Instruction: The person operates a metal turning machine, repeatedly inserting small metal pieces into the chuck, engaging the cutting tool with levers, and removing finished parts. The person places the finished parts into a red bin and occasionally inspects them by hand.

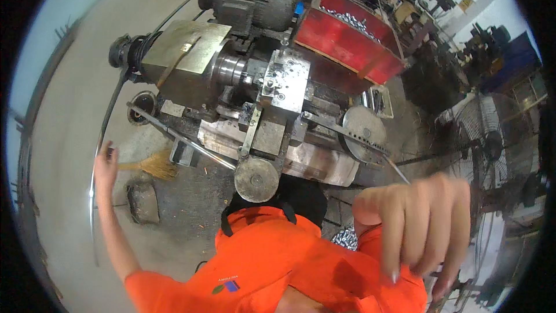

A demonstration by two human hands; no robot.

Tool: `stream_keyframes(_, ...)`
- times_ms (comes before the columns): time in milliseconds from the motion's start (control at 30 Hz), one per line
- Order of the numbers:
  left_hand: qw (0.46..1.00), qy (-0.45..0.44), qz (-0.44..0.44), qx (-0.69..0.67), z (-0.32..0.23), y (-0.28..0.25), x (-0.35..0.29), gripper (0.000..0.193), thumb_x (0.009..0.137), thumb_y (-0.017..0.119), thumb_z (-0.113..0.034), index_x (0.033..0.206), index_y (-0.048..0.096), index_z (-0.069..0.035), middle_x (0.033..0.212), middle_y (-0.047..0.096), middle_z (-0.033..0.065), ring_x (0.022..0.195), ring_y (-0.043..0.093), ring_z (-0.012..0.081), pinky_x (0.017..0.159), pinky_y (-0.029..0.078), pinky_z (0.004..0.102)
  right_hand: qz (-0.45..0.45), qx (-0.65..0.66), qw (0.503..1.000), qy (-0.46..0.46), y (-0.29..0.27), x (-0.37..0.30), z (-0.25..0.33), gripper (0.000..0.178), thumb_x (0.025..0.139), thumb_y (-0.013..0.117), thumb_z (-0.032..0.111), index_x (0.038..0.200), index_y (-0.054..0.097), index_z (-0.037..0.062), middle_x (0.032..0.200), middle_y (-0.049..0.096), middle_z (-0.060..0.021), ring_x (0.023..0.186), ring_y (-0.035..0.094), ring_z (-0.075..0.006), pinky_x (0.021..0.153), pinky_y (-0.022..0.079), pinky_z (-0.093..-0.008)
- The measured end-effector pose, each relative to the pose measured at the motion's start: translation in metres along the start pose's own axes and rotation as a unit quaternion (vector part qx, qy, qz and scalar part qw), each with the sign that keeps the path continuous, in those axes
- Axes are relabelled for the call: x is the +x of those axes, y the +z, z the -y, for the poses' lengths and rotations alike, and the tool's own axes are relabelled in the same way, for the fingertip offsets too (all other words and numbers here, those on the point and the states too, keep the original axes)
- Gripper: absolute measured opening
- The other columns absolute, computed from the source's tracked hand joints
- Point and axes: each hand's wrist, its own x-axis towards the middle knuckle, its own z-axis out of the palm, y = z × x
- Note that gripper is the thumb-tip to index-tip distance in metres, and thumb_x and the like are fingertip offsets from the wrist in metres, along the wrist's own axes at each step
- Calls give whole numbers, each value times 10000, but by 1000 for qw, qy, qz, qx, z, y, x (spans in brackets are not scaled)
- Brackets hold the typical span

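Observation:
At the left, my left hand (106, 168) has its fingers curled at a long thin metal rod (92, 197), which runs up toward the left end of a small lathe (191, 81). My right hand (420, 226) is raised at the right, large and slightly blurred, with its fingers bent downward and together. Whatever it holds, if anything, is hidden by the fingers. Behind it ends a lever (395, 168) that slopes down from the lathe's tool slide (286, 81). A round handwheel disc (256, 180) sits at the lathe's front, close to my orange shirt (272, 243).
Behind the lathe stand an electric motor (255, 6) and a red box (347, 40) with small metal pieces. A broom (156, 166) and a dustpan-like container (143, 203) lie on the floor at left. A fan (492, 139) stands at right. More shiny pieces (346, 239) lie below.

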Motion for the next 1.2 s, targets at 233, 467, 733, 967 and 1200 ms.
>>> stream_keyframes(233,983,-80,-71,149,75,-41,-33,395,800,649,-207,1154,582,-46,938,643,135,811,626,289,736,491,373,-229,-636,705,217,-99,-30,-39,321,560,477,-75,802,679,-11,661,614,-90,570,564,-148,544,450,-260)
stream_keyframes(467,973,-119,-36,192,143,-37,-6,310,772,635,-238,1020,643,-50,863,650,195,833,627,358,723,486,434,-105,-701,541,453,-193,-112,-126,339,531,594,227,807,705,64,827,648,-172,842,598,-338,782,481,-403)
stream_keyframes(733,949,-152,-8,276,143,-67,33,243,732,534,-129,918,684,-85,909,642,200,868,611,366,777,489,450,-102,-670,477,559,-211,-115,-162,279,537,582,212,744,730,97,733,655,-176,728,642,-348,750,519,-371)
stream_keyframes(967,935,-247,-10,253,138,-70,30,256,735,552,-168,943,685,-99,902,654,189,861,629,350,769,499,441,-87,-652,515,550,-209,-105,-164,255,524,560,177,701,712,75,700,636,-183,707,635,-346,692,515,-359)
stream_keyframes(1200,959,-226,-61,157,35,-15,-59,253,721,614,-265,842,648,-45,791,644,203,797,627,378,722,489,458,-84,-681,498,531,-206,-108,-167,240,508,588,186,689,715,93,673,635,-176,685,641,-332,684,522,-370)
